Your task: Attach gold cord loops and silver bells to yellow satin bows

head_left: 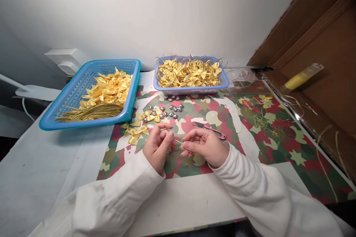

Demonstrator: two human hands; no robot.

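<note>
A thin gold cord (178, 141) stretches between my two hands over the patterned sheet. My left hand (159, 148) is closed, pinching one part of the cord between thumb and forefinger. The fingertips of my right hand (204, 146) pinch the other part. Just behind my right hand lies a pair of pink-handled thread snips (217, 132). Yellow ribbon bows (134, 135) rest to the left of my left hand. Several silver bells (166, 114) are scattered behind my hands.
A blue basket (66, 92) at the left holds yellow bows and gold cords. Another basket (191, 91) with corded bows stands at the back. Thread scraps (264, 124) lie right, beside cardboard (319, 40) and a yellow tube (302, 77).
</note>
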